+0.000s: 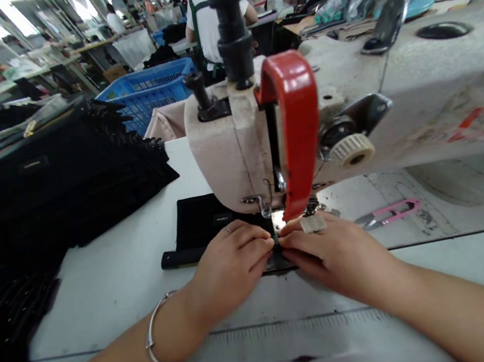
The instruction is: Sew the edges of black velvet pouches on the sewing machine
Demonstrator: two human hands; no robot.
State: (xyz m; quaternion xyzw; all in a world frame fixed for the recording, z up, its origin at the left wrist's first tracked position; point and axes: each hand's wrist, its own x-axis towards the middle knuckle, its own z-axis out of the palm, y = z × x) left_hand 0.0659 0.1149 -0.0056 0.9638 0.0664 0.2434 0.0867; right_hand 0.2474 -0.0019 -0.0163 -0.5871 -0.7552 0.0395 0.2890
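Note:
A black fabric panel (196, 217) with a small label lies flat under the head of a sewing machine (227, 152). Its near edge is folded into a thick strip (183, 257). My left hand (237, 257), with a bangle at the wrist, rests on the panel, its thumb and fingers pinching the edge just before the needle area. My right hand (328, 247) meets it from the other side, fingertips closed at the same edge beside the presser foot. The fabric between the fingertips is mostly hidden. A red guard (300, 127) stands above my right fingers.
Pink-handled thread snips (397, 211) lie right of my right hand. A large stack of black fabric pieces (58, 176) covers the table's left side. Behind it stands a blue crate (146, 88). A ruler scale (287, 328) runs along the near table. A person (209, 21) sits ahead.

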